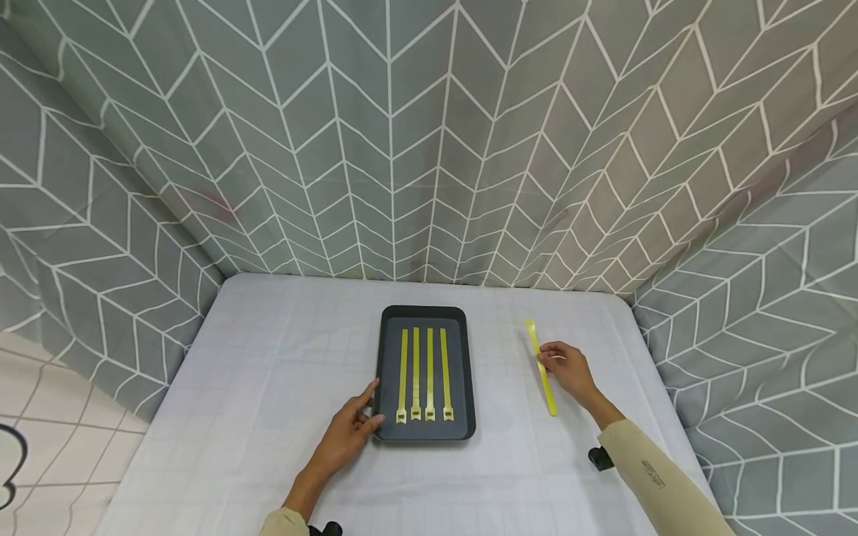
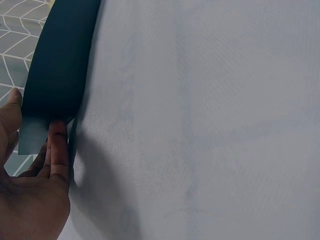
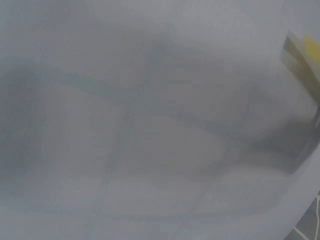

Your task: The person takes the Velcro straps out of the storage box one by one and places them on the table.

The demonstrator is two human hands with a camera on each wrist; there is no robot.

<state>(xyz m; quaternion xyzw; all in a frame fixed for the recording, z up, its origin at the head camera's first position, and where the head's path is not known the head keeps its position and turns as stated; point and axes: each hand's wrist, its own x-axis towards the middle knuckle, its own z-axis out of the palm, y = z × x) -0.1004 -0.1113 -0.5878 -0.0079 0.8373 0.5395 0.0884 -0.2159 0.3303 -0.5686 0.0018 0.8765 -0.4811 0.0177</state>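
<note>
A dark grey rectangular tray (image 1: 391, 372) sits mid-table, holding several yellow cable ties (image 1: 430, 372) side by side, their slotted heads towards me. My left hand (image 1: 345, 435) holds the tray at its near left side. In the left wrist view the fingers (image 2: 59, 150) are against the outside of the tray wall (image 2: 62, 60), with the thumb across from them. To the right of the tray, my right hand (image 1: 568, 368) pinches another yellow cable tie (image 1: 546, 388) near its middle. Only part of that tie (image 3: 302, 65) shows in the right wrist view, blurred, and the hand is barely visible there.
A white cloth covers the table (image 1: 281, 350). Grey curtains (image 1: 422, 149) with a white chevron pattern hang behind it and on both sides. Pale tiled floor (image 1: 60, 432) shows at the left.
</note>
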